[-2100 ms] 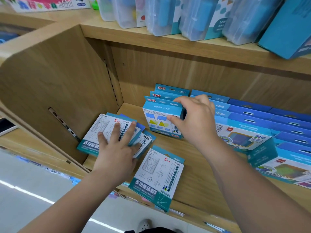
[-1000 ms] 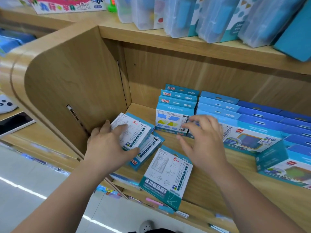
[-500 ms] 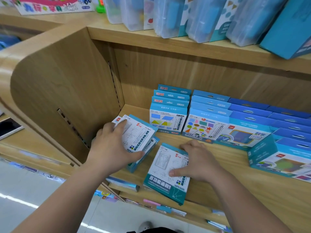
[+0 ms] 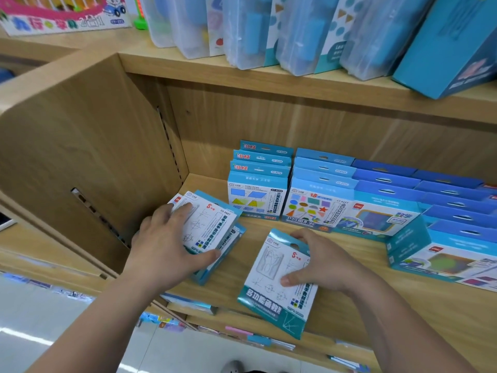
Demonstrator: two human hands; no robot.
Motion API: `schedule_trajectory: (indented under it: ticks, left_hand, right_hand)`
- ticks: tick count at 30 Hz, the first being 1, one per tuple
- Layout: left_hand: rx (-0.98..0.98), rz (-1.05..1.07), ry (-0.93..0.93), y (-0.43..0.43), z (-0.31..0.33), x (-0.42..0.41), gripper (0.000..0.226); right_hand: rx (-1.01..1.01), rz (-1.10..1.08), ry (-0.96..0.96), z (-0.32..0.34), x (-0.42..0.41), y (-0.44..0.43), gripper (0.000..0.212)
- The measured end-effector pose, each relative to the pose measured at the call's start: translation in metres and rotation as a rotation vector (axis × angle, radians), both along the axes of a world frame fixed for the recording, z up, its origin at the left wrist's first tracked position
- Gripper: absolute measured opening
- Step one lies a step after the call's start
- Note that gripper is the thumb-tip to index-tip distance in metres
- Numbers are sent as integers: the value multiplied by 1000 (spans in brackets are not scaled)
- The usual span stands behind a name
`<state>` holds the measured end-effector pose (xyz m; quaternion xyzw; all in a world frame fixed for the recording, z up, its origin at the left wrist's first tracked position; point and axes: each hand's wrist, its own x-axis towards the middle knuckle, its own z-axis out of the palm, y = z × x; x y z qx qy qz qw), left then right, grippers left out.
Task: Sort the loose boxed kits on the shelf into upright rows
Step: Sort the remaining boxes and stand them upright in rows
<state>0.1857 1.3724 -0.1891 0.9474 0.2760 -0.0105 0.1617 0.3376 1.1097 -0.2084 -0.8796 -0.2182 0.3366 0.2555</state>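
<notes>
A small stack of white-and-teal boxed kits leans at the left of the wooden shelf, near the side panel. My left hand grips this stack, thumb on the front and fingers over its top-left edge. One more kit of the same kind lies flat by the shelf's front edge. My right hand holds that kit at its right side, thumb pressed on its face. Behind them stand upright rows of blue kits, front faces toward me.
The wooden side panel closes the shelf on the left. Further rows of blue boxes fill the right, with tilted ones at the front right. Clear plastic cases stand on the shelf above. Bare wood shows between my hands.
My right hand left the upright row and came down onto the flat kit at the front. My left hand gathered the left stack and tilted it up.
</notes>
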Motion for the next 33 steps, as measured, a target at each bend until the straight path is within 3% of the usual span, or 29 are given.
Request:
schedule_trajectory:
  ticks: [3,10,16,24,33]
  left_hand:
    - [-13,4,-2,-1,3,1,114]
    - [-12,-15,0,1,6,-1,116]
    - [150,-30,2,2,9,-7,117]
    - [270,-28,-23,10,4,-23,114]
    - [215,-60,-42,15,4,-34,108]
  right_hand:
    - [91,-43,-40,9,7,-4,64]
    - [112,-16,-310,56,13,1,59]
    - [211,83,-423,104,1,15,42]
    - [468,140,-540,142,-3,89,43]
    - [441,181,-643,125,24,179,53]
